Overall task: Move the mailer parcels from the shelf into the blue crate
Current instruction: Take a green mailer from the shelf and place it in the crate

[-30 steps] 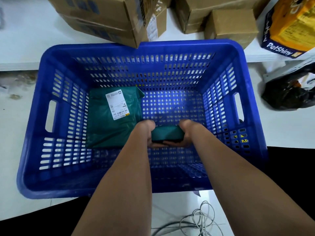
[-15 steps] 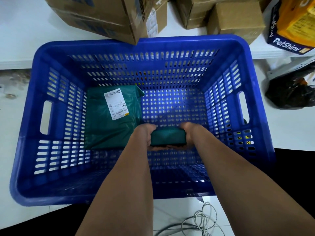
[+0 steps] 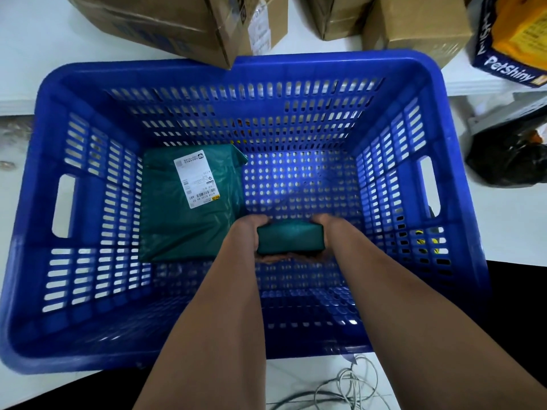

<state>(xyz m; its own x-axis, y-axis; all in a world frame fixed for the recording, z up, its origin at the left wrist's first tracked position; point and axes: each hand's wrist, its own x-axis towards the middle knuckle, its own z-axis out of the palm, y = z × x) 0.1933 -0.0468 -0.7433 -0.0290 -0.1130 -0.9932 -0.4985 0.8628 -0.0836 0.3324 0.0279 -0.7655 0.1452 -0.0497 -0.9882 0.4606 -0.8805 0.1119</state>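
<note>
Both my arms reach down into the blue crate [image 3: 461,220]. Between my hands is a small green mailer parcel [image 3: 290,236], low near the crate floor. My left hand [image 3: 247,235] grips its left end and my right hand [image 3: 328,232] grips its right end; fingertips show under its near edge. A larger green mailer parcel [image 3: 183,229] with a white shipping label lies flat on the crate floor at the left, just beside my left hand.
Cardboard boxes [image 3: 165,22] stand on the white shelf [image 3: 35,54] behind the crate, one overhanging its back rim. A PetShiny box [image 3: 515,39] is at the back right, a black bag [image 3: 509,161] to the right. Loose grey cables [image 3: 349,386] lie by the near rim.
My hands have lowered the small parcel a little deeper into the crate, and my head has come closer. The large parcel has not moved.
</note>
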